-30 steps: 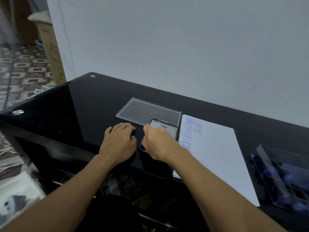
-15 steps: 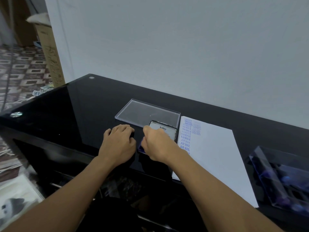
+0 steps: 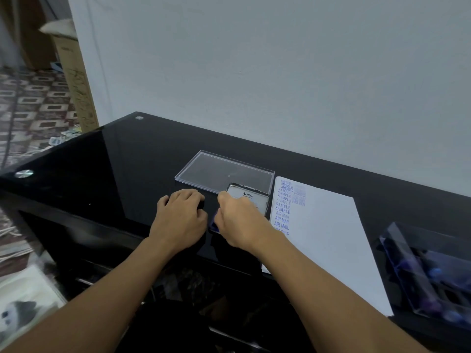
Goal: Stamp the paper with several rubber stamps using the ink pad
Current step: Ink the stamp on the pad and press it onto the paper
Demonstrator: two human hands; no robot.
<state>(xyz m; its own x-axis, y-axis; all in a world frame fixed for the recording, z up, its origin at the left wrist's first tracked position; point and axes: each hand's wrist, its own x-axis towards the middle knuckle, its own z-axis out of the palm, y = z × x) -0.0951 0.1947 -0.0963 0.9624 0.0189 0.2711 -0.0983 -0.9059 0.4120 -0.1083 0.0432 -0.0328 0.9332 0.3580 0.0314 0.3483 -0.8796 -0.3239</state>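
An open ink pad [image 3: 248, 197] with a white Artline label in its lid lies on the black glass table [image 3: 127, 169]. A strip of its blue pad [image 3: 213, 226] shows beside my right hand. My right hand [image 3: 242, 220] is bunched over the pad, gripping a rubber stamp that the hand hides. My left hand [image 3: 181, 215] rests just left of the pad, its fingers bent over a small dark thing [image 3: 201, 205] that I cannot identify. The white paper [image 3: 326, 240] lies right of the pad, with blue AMENDED, SAMPLE and AIR MAIL prints down its left edge.
A clear plastic lid [image 3: 224, 171] lies flat behind the ink pad. A clear box [image 3: 428, 273] holding several stamps with blue tops stands at the right, past the paper. A white wall runs behind the table. The table's front edge is close under my forearms.
Both hands stay in the same places at the ink pad. Only the view shifts slightly.
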